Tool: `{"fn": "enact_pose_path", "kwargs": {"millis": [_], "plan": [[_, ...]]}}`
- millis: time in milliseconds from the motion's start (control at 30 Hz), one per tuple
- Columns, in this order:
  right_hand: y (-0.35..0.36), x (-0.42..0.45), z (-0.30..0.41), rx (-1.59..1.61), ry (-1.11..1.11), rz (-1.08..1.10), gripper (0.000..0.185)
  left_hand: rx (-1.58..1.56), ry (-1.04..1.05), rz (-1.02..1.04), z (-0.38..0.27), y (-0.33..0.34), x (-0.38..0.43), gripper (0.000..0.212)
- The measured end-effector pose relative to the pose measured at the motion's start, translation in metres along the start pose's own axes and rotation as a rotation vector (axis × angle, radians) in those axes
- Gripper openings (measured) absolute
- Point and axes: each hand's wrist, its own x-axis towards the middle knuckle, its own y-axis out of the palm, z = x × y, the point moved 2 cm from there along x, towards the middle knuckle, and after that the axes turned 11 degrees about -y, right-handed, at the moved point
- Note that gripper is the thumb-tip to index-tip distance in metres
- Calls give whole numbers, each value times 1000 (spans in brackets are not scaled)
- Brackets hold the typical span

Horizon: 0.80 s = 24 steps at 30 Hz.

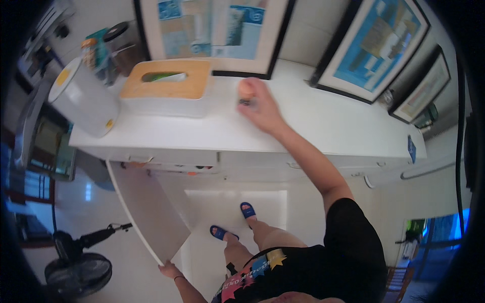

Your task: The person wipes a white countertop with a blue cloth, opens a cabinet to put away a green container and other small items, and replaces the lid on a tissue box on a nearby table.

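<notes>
My right hand [263, 110] is closed around a small bottle or jar [246, 89] with an orange lid, at the top of the white cabinet [303, 140]. It is blurred, and whether it touches the surface I cannot tell. Down at the lower left, my left hand [170, 269] grips the outer edge of an open white cabinet door [151, 212]. Behind that door, part of the cabinet's inside shows, with some small items on a shelf. A white tissue box [166, 104] with a wooden lid sits left of my right hand.
Framed pictures [216, 66] lean on the wall behind. A white canister [85, 100], a dark-lidded container [123, 47] and an orange-lidded jar [89, 53] stand at the left. A black fan [77, 272] is on the floor at the lower left. Blue slippers [224, 232] are on my feet.
</notes>
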Motion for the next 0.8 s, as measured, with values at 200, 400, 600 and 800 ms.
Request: {"fn": "enact_pose_path", "kwargs": {"millis": [200, 400, 600, 800], "plan": [[-4, 6, 14, 25, 167, -27, 58, 96, 4, -46, 1, 1, 3, 26], [-78, -17, -62, -321, 187, -308, 64, 102, 6, -33, 0, 4, 7, 29], [-107, -30, -89, -246, 382, -250, 74, 148, -49, 8, 12, 13, 15, 32], [-144, -70, -59, -399, 160, -243, 62, 95, -110, 37, 16, 29, 0, 42]]}}
